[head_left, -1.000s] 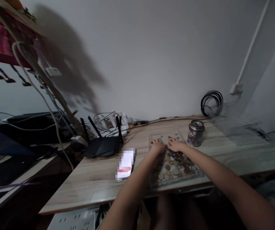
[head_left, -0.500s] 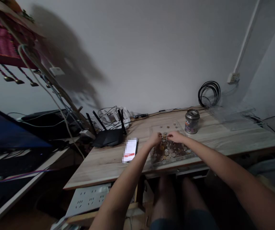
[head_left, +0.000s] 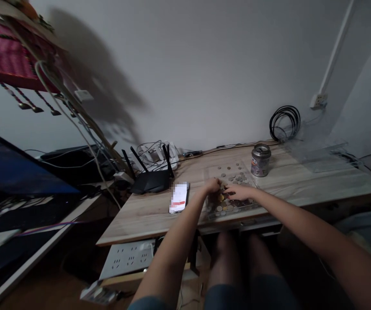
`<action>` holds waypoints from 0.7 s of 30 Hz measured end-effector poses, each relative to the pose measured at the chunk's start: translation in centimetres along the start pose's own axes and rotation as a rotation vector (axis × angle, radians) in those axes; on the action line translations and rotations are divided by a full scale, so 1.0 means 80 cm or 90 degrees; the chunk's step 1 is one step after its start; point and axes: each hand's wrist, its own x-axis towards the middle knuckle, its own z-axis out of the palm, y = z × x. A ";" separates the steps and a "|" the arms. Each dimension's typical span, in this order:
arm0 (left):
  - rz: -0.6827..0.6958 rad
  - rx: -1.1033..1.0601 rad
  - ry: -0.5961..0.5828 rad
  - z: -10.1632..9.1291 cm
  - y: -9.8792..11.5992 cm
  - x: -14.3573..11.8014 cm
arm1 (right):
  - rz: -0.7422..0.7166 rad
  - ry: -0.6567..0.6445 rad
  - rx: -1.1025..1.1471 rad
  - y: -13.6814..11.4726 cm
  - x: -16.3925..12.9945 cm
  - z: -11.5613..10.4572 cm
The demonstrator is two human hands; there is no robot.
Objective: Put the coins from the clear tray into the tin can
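Many loose coins [head_left: 220,208] lie spread in a shallow clear plastic tray [head_left: 208,214] on the desk, with a few scattered toward its far side. My left hand [head_left: 212,185] is over the tray's left part, its fingers curled down at the coins; whatever the fingertips pinch is too small to make out. Just to the right, my right hand [head_left: 238,192] reaches flat across the coin pile with fingers stretched and somewhat apart. A printed metal tin [head_left: 261,162] with a slotted lid stands upright beyond the tray's right side.
Left of the tray lies a lit phone [head_left: 179,198], with a black router [head_left: 149,182] behind it. A black cable coil [head_left: 285,123] leans on the wall, near a clear plastic box [head_left: 324,159]. Below the desk's front edge is a power strip [head_left: 129,258].
My right hand has come nearer the front of the tray and its fingers have straightened over the coins. My left hand stays curled at the pile. The view has shifted slightly.
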 end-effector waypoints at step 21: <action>0.062 -0.046 -0.093 -0.003 0.009 -0.028 | 0.203 -0.063 -0.084 -0.039 -0.003 -0.017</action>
